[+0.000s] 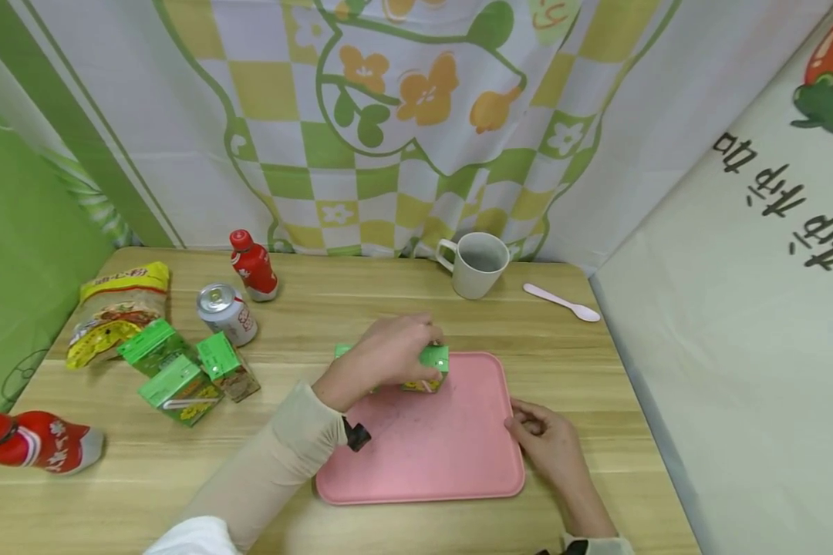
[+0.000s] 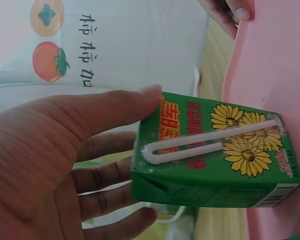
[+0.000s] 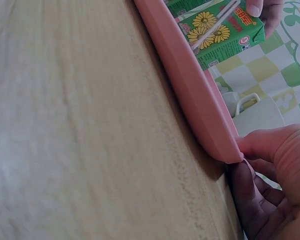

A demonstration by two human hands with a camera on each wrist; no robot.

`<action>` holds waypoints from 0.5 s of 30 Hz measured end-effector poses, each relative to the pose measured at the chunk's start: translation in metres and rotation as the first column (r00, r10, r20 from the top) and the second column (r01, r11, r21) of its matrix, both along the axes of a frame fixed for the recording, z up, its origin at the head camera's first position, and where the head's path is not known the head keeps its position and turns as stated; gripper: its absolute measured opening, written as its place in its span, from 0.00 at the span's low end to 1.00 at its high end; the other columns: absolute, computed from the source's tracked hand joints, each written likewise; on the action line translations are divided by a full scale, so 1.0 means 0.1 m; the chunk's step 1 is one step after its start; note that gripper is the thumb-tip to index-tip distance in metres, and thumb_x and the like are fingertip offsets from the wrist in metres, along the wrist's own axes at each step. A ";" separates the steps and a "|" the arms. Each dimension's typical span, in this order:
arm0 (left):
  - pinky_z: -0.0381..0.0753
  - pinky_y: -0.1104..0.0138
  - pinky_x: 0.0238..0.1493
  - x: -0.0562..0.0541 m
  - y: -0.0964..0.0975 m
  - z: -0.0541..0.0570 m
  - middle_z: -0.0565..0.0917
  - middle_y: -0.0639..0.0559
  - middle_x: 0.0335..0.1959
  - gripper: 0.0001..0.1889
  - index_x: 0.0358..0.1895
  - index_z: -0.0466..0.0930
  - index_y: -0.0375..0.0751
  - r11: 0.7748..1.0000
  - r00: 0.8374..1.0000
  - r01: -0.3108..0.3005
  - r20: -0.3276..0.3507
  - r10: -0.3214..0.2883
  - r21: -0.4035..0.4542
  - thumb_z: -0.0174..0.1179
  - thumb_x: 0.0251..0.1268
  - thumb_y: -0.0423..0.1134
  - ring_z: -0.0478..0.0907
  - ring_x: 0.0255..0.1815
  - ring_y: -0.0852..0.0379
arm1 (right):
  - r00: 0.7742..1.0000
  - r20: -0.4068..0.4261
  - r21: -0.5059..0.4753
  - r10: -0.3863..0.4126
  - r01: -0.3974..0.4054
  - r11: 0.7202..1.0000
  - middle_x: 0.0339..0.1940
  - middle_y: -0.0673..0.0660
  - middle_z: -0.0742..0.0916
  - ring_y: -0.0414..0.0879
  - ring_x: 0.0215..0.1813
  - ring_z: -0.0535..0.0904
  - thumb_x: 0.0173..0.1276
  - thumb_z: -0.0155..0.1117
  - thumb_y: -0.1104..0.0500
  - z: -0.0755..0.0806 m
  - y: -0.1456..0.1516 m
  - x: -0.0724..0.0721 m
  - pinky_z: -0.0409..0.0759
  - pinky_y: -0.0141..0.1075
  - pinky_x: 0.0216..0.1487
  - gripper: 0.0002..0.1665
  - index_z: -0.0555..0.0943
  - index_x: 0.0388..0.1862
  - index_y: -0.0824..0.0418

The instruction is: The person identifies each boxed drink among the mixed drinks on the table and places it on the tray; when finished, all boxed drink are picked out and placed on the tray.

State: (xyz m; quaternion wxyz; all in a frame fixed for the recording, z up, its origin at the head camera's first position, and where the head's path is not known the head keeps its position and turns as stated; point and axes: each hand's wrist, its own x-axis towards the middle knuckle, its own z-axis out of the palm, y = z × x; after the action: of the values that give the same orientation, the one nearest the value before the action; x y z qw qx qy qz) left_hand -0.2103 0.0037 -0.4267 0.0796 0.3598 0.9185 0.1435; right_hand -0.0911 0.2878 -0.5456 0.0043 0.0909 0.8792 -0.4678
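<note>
My left hand pinches a green juice box with yellow flowers and a wrapped straw on its front. In the left wrist view, the thumb lies at the near edge of the juice box and the fingers are behind it. The box stands at the back of a pink tray. Another green box shows beside it, mostly hidden by my left hand. At the tray's right edge, my right hand grips the rim between thumb and fingers, as the right wrist view also shows.
On the left are several green boxes, a can, a yellow food bag and two red bottles, one upright, one nearer. A mug and pink spoon are at the back right. Curtains border the table.
</note>
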 end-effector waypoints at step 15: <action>0.77 0.64 0.29 0.45 -0.99 0.23 0.82 0.55 0.49 0.30 0.59 0.84 0.48 0.911 0.951 -0.145 -0.200 0.236 0.387 0.74 0.56 0.59 0.80 0.39 0.57 | 1.000 0.018 -0.020 -0.017 0.017 1.000 0.39 0.55 0.88 0.44 0.37 0.84 0.65 0.75 0.62 -0.01 -0.01 0.01 0.81 0.31 0.37 0.21 0.86 0.57 0.62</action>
State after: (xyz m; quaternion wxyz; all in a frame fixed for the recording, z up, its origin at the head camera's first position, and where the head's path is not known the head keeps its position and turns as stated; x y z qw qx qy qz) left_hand -0.1654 -0.0958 -0.4035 -0.1163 0.2911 0.9089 0.2751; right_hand -0.0900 0.2872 -0.5464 0.0089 0.1023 0.8735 -0.4759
